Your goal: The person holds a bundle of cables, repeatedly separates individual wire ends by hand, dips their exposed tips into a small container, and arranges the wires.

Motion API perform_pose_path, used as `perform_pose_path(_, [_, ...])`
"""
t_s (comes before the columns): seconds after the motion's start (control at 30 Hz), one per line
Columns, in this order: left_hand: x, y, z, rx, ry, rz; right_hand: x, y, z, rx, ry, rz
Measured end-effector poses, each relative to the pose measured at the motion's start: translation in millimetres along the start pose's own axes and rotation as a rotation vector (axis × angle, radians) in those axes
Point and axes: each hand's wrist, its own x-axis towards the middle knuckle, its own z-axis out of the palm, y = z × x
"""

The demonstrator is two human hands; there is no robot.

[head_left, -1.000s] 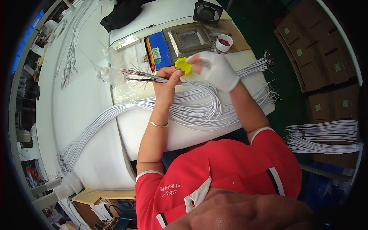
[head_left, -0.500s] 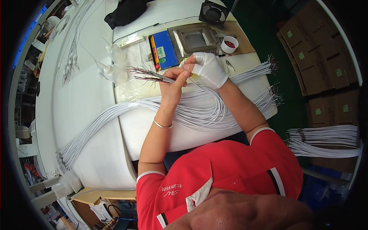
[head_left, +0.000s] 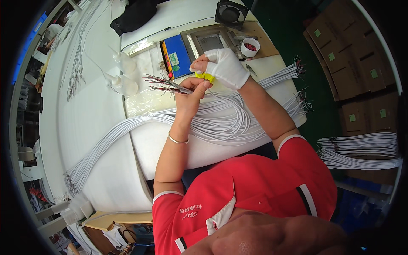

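Note:
My left hand [head_left: 190,92] is closed around several white cables, whose stripped ends [head_left: 168,84] with dark and red wires fan out to its left. Between its thumb and forefinger it pinches one single cable [head_left: 209,90], with thin wires sticking up from the tip. My right hand [head_left: 226,68] wears a white glove with bare fingertips. Its thumb and forefinger are pinched together at the top of those thin wires, just above the left fingertips. A small yellow object [head_left: 207,77] sits behind the wires. A large bundle of white cables [head_left: 225,123] lies below both hands.
Beyond the hands are a blue box [head_left: 177,55], a metal soldering-pot-like unit [head_left: 210,42], a white cup of red bits [head_left: 250,47] and a black fan [head_left: 231,14]. Squeeze bottles [head_left: 124,85] stand left. Cartons [head_left: 350,59] and coiled cables [head_left: 361,148] are at right.
My right hand has lifted slightly away from the left fingertips, baring the thin wires and the yellow object. The left hand keeps its hold, and the whole view has shifted a little.

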Motion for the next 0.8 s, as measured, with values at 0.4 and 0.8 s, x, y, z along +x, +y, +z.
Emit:
perform_pose_path(0.4, [-2.1, 3.4, 3.6, 0.006, 0.004, 0.005, 12.9, 15.1, 1.1, 0.105, 0.004, -0.023])
perform_pose_path(0.8, [-3.1, 0.0, 4.2, -0.013, 0.031, 0.049, 6.4, -1.8, 0.8, -0.038, 0.085, -0.103])
